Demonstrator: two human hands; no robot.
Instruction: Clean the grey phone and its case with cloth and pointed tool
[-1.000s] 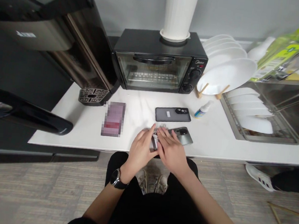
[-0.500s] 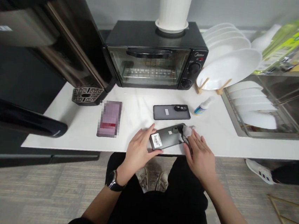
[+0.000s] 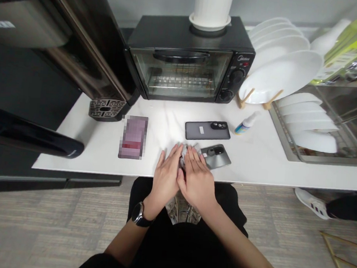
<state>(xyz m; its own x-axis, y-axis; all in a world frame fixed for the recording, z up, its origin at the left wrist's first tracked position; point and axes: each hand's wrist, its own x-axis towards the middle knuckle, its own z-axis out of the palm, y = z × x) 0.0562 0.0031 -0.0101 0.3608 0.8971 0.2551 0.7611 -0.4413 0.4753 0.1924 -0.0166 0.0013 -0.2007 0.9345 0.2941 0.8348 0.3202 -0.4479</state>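
A grey smartphone (image 3: 222,158) lies back up near the counter's front edge, its camera end showing to the right. My right hand (image 3: 199,181) presses a crumpled grey cloth (image 3: 182,156) onto its left part, fingers bunched over the cloth. My left hand (image 3: 167,176) is at the phone's left end, fingers close together beside the cloth; that end is hidden under both hands. Just behind lies a black-rimmed phone case (image 3: 208,131) with a small white label. A small spray bottle (image 3: 245,124) with a blue label stands to the right of the case.
A pixelated purple item (image 3: 134,138) lies to the left on the white counter (image 3: 164,118). Behind are a toaster oven (image 3: 184,73), a drinks machine (image 3: 108,108) and white plates (image 3: 281,78) in a wooden rack. A sink (image 3: 349,161) with a dish basket is at right.
My right hand has slid the cloth left along the phone, from the camera end to the left end. My hands now meet, and the camera end is uncovered.
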